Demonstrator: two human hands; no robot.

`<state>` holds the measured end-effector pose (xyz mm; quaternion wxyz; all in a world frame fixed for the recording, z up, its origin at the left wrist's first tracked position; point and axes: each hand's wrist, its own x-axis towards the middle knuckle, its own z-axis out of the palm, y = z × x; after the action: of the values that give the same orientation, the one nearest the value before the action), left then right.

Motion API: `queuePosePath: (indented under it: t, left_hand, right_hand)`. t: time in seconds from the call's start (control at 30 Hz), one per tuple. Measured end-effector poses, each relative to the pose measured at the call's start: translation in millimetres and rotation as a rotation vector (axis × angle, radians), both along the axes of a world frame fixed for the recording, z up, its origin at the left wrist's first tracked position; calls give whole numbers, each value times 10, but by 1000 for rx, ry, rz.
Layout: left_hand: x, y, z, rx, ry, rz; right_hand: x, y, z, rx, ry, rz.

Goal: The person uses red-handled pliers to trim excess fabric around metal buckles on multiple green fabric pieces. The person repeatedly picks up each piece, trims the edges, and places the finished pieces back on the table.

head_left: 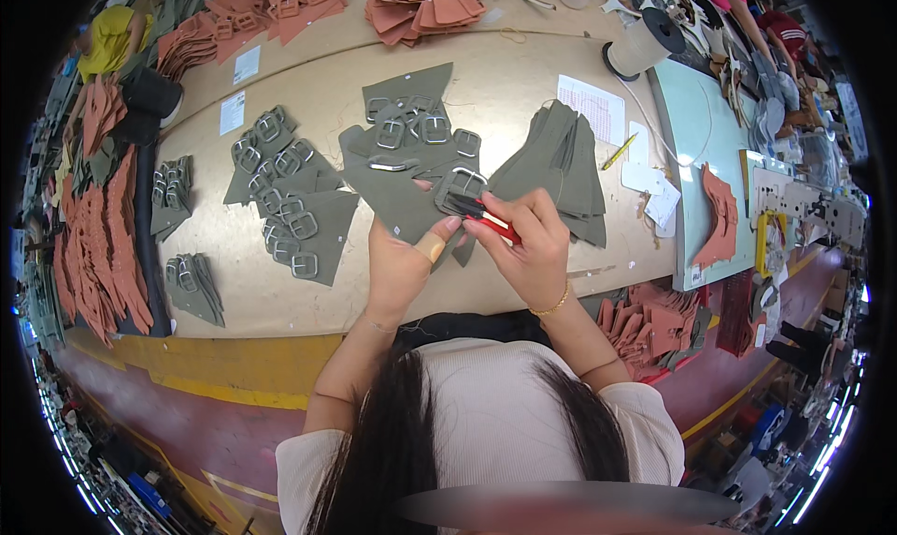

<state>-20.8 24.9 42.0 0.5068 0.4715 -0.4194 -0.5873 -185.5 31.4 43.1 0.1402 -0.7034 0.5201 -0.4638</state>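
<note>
My left hand (404, 266) is closed on a grey-green leather piece (397, 197), thumb on top near its edge. A silver buckle (465, 182) is fitted at that piece's right end. In my right hand (539, 247) are small red-handled pliers or snips (499, 228), their dark jaws up against the leather just below the buckle; the exact contact is hidden. Just beyond my hands lies a pile of green pieces with buckles (407, 128). Plain green pieces (561, 175) are fanned out on the right.
More buckled green pieces (290, 208) lie to the left on the tan table (308, 86). Orange-brown leather pieces (425, 7) are heaped at the far side. A thread spool (645, 44), printed sheets (593, 105) and a yellow pen (619, 152) sit at the right. Other people work beyond.
</note>
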Motion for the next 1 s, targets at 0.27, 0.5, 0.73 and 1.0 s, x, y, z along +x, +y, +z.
queuePosePath:
  t: [0.27, 0.5, 0.73, 1.0]
  left_hand:
    - [-37, 36, 23, 15, 100, -15]
    - [-52, 56, -64, 24, 55, 23]
    - [-150, 68, -60, 6, -5, 109]
    - [-168, -13, -10, 26, 82, 71]
  right_hand:
    - [5, 1, -13, -12, 27, -9]
    - [23, -7, -39, -21, -10, -23]
    - [23, -4, -30, 11, -49, -75]
    - [-81, -52, -33, 97, -200, 1]
